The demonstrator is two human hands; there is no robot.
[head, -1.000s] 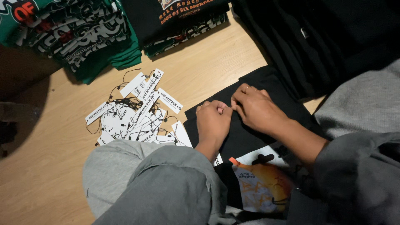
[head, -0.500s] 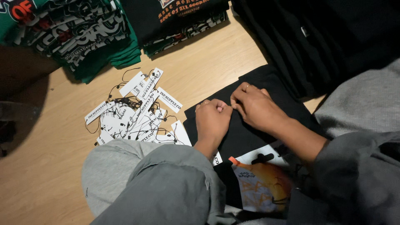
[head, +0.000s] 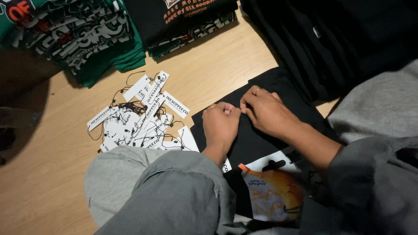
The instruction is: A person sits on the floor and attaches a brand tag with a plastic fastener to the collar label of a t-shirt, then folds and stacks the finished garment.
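Note:
A black T-shirt (head: pixel 261 139) with an orange and white print lies on the wooden floor in front of me. My left hand (head: pixel 220 126) rests on it as a closed fist, thumb and fingers pinched at the top. My right hand (head: pixel 266 111) lies beside it on the shirt, its fingertips meeting those of the left hand. Whatever small thing they pinch between them is hidden. A pile of white paper hang tags (head: pixel 139 119) with black strings lies just left of my left hand.
My grey-trousered knee (head: pixel 165 196) fills the lower middle. Stacks of folded green printed shirts (head: pixel 82 39) and black printed shirts (head: pixel 191 17) lie at the top. A heap of black garments (head: pixel 339 39) lies at the top right. Bare wooden floor (head: pixel 43 182) is at the lower left.
Both hands stay together on the black shirt; only small finger movements show. The view has shifted slightly.

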